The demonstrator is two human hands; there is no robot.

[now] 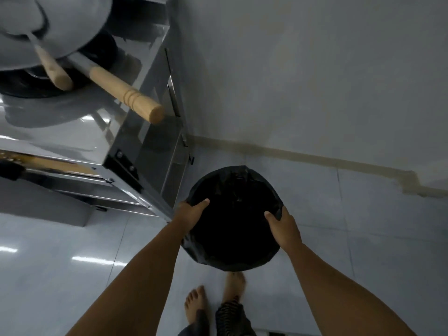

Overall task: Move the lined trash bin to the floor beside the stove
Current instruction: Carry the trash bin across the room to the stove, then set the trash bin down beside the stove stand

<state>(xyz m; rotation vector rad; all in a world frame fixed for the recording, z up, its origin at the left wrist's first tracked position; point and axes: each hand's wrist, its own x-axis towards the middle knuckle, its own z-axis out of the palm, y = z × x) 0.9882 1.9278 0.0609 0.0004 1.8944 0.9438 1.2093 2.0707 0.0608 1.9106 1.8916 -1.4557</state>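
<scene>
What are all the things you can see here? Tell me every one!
trash bin: 1, lined with a black bag, right of the stove's corner, held by both hands; whether it touches the floor cannot be told
stove: 1, shiny steel, upper left
wok: 1, grey metal, on the stove, top left
wooden handles: 2, pale wood, sticking out from the wok toward the stove's edge
floor: pale glossy tiles, across the bottom
wall: pale grey, upper right, with a brownish stained strip along its base
bare feet: 2, bottom centre, just below the bin
left hand: 1, fingers over the bin's left rim
right hand: 1, fingers over the bin's right rim
</scene>
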